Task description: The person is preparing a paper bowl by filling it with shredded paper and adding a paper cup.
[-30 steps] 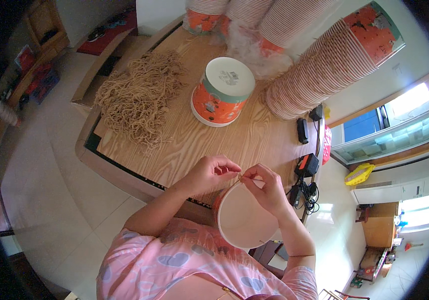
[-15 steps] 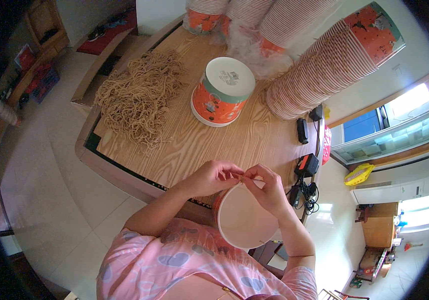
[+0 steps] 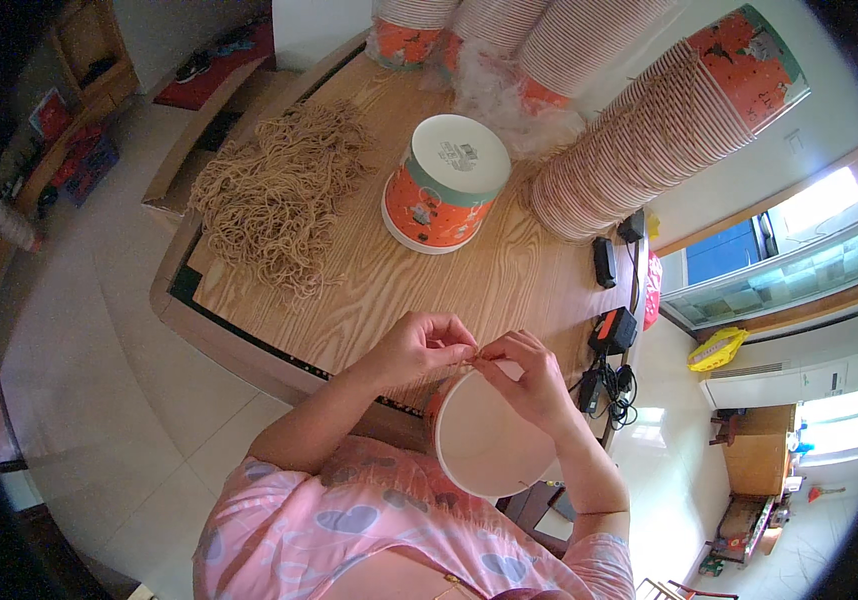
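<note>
Your right hand [image 3: 521, 375] sits slightly farther left than half-second ago, fingertips meeting left hand [image 3: 417, 350], both pinching tan twine [image 3: 465, 362]. Orange paper bucket [image 3: 484, 440], white inside, lies just below hands, mouth toward you.

Your head-worn fisheye view looks steeply down at your left hand [image 3: 427, 346] and right hand [image 3: 523, 372], near, and faces the table [image 3: 419, 290] farther off.
</note>
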Action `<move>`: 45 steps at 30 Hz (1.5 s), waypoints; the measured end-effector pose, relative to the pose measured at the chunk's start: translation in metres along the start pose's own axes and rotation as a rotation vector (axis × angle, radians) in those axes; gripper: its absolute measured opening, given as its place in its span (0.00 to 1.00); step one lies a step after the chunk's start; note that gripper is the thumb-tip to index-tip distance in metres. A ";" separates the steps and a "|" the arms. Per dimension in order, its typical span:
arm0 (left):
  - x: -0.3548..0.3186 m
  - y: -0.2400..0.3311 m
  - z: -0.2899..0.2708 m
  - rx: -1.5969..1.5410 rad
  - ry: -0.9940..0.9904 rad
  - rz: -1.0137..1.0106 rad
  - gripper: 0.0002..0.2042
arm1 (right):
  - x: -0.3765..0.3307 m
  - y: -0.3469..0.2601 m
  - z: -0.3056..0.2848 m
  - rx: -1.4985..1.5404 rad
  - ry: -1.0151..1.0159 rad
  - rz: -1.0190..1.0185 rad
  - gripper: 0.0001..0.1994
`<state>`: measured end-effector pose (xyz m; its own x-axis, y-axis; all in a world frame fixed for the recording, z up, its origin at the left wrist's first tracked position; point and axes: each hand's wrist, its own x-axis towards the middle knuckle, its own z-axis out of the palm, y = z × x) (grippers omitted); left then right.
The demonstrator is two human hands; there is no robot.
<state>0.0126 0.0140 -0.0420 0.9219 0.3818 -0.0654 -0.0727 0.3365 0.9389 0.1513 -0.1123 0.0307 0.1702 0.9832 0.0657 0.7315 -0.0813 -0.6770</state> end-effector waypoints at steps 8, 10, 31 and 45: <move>0.002 0.004 0.003 0.159 0.002 0.047 0.06 | 0.000 0.000 0.000 -0.010 0.007 -0.005 0.04; 0.001 0.004 0.003 0.225 -0.017 0.061 0.07 | -0.001 0.001 0.001 -0.003 0.024 0.000 0.04; 0.003 0.004 0.008 0.060 -0.040 0.013 0.10 | -0.001 -0.005 0.000 0.132 -0.012 0.082 0.13; 0.003 0.005 0.005 -0.059 0.006 -0.022 0.05 | -0.001 -0.003 -0.001 0.091 -0.027 0.088 0.07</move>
<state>0.0167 0.0128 -0.0364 0.9211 0.3793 -0.0881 -0.0749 0.3946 0.9158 0.1500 -0.1133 0.0334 0.2124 0.9771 -0.0155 0.6514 -0.1534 -0.7431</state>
